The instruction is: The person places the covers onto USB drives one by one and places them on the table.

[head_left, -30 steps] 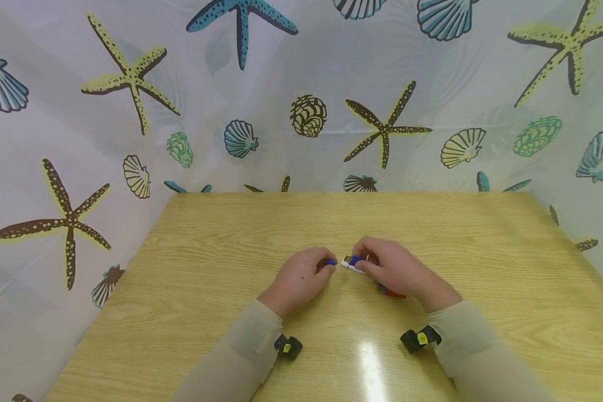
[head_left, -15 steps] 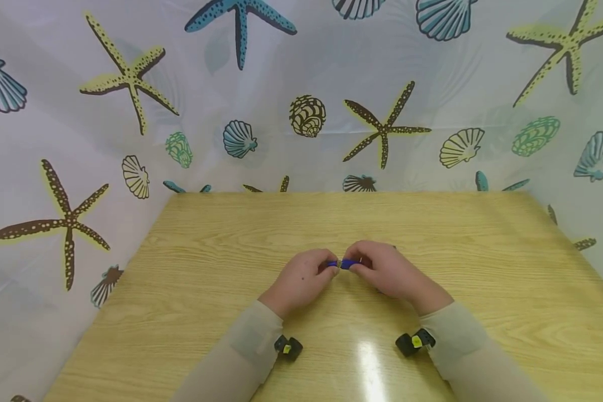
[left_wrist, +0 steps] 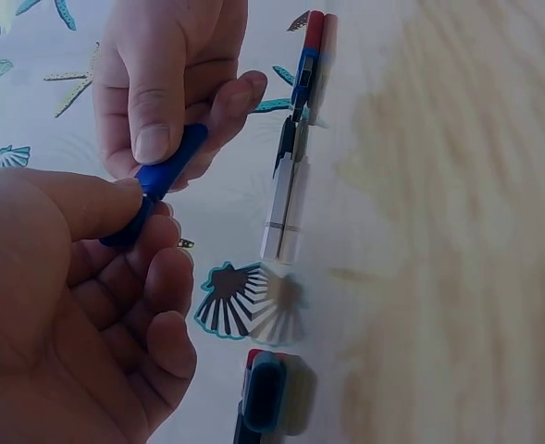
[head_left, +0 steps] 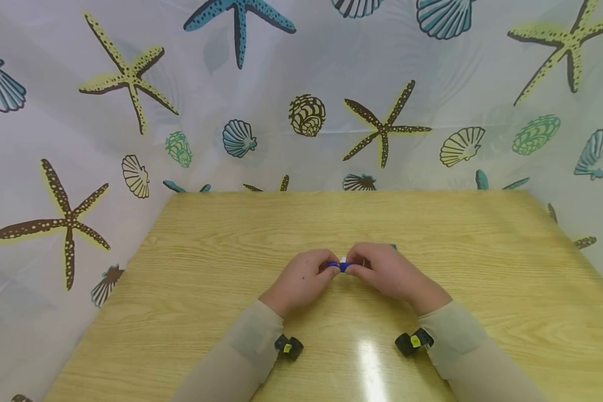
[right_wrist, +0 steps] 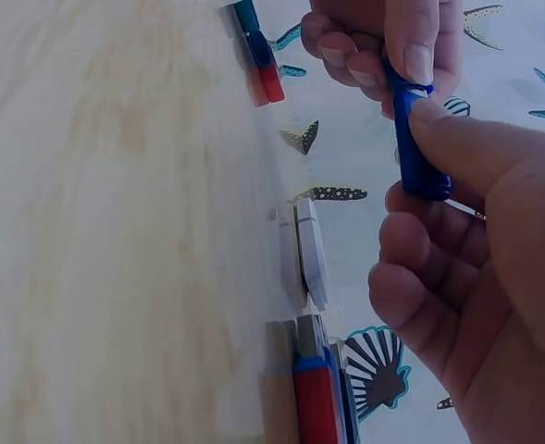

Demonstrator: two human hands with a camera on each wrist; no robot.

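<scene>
While pinching blue stick (head_left: pixel 344 267) by ends in left hand (head_left: pixel 304 279) and right hand (head_left: pixel 388 271) | aligned lengthwise between, touching both

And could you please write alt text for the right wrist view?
The left hand and right hand pinch a blue object between them. A white piece and two partly red items lie on the wooden table.
</scene>
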